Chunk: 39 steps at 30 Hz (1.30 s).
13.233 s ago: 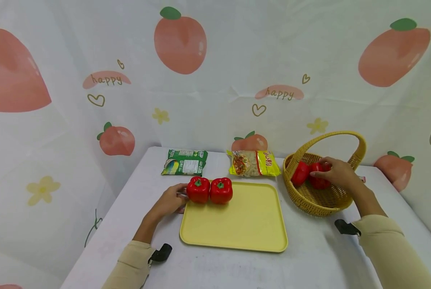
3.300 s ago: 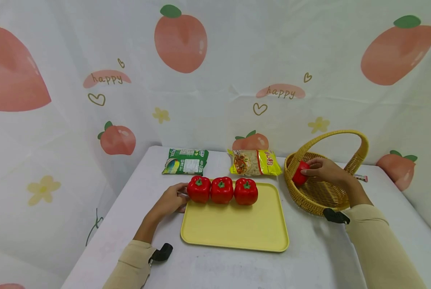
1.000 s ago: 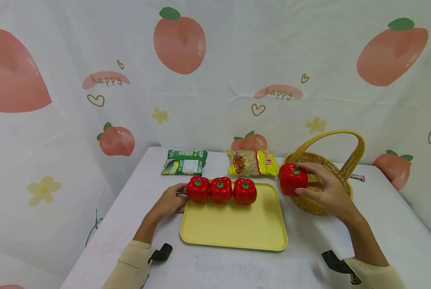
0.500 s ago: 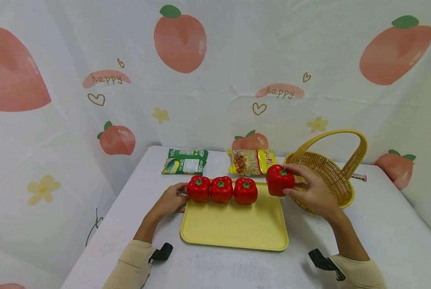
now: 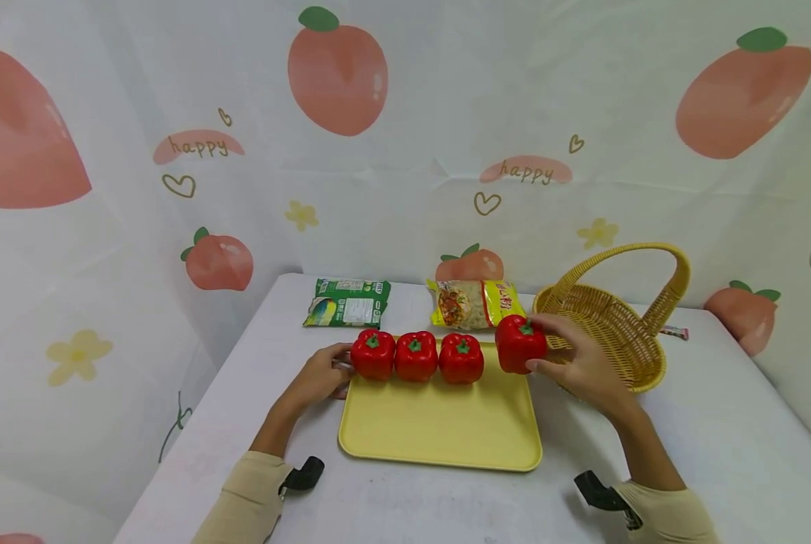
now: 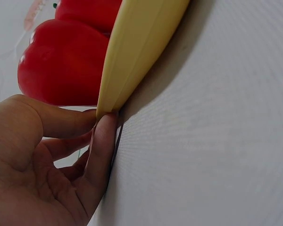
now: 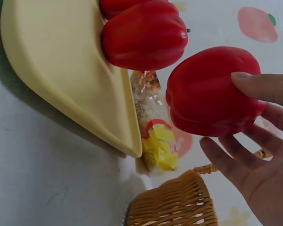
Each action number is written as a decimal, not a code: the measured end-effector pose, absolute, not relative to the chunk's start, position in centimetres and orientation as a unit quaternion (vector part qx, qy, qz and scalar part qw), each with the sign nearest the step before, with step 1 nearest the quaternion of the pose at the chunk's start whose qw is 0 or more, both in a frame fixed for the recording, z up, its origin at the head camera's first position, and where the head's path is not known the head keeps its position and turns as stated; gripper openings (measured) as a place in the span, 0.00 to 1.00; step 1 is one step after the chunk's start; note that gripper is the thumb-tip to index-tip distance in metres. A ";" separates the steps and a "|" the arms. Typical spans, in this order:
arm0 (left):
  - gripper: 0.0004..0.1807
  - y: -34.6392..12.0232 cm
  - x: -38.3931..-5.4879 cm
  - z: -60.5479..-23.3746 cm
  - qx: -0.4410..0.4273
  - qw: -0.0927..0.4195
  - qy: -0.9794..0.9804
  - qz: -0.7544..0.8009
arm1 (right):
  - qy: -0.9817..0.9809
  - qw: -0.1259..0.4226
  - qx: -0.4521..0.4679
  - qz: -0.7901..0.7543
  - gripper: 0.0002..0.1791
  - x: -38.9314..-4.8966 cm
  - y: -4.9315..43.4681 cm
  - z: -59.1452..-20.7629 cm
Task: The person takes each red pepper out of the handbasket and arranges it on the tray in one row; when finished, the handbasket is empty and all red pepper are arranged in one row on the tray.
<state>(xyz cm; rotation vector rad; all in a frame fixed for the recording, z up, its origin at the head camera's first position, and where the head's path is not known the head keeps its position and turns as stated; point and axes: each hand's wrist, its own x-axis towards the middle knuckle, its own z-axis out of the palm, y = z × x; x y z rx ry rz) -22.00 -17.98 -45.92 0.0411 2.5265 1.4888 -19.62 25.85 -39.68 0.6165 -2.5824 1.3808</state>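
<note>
Three red bell peppers (image 5: 415, 357) stand in a row along the far side of the yellow tray (image 5: 439, 431), green stems up. Another red bell pepper (image 5: 517, 346) is held in my right hand (image 5: 582, 370), between thumb and fingers, above the tray's far right corner. In the right wrist view this pepper (image 7: 212, 92) appears apart from the row and raised off the tray (image 7: 61, 70). My left hand (image 5: 319, 375) is at the tray's far left corner. The left wrist view shows its thumb and a finger pinching the tray's rim (image 6: 115, 80), close to the leftmost pepper (image 6: 61, 66).
A yellow wicker basket (image 5: 609, 325) with a tall handle stands right of the tray, partly behind my right hand. Behind the tray lie a green packet (image 5: 348, 304) and a yellow packet (image 5: 476, 304). A small wrapped item (image 5: 675, 332) lies right of the basket.
A third pepper has joined the row on the tray. My right hand has lifted another pepper from the basket and carried it left, then slightly down. The left hand has stayed at the tray.
</note>
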 end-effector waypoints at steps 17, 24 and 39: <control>0.32 -18.0 -22.0 -45.9 0.014 0.107 0.855 0.507 | -0.861 0.075 0.215 0.454 0.39 -19.8 25.8 -40.4; 0.33 -18.0 -22.0 -45.9 0.015 0.107 0.855 0.507 | -0.869 0.067 0.207 0.445 0.38 -19.9 25.4 -40.7; 0.33 -18.1 -22.1 -46.0 0.015 0.107 0.857 0.504 | -0.878 0.069 0.211 0.425 0.39 -20.5 24.7 -42.1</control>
